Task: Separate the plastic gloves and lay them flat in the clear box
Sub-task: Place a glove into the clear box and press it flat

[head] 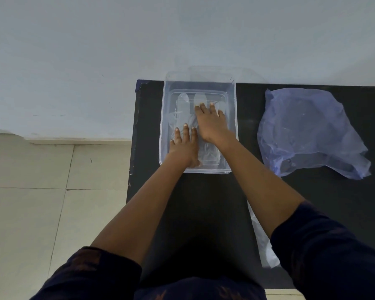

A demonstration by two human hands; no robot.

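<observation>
Head view: both hands, left hand (pixel 183 146) and right hand (pixel 211 124), press open-palmed, gripping nothing, on a limp, slippery plastic glove (pixel 183 105) in the clear box (pixel 164 126); best pinched at its 6 o'clock cuff.

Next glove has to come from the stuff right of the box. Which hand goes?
Right hand, probably: it is nearer the blue bag, and clear plastic lies beside that forearm. The left hand can keep pressing the glove flat.

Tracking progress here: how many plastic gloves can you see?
2, perhaps: one glove flat in the clear box under both hands, another beside the right forearm. More may be hidden.
</observation>
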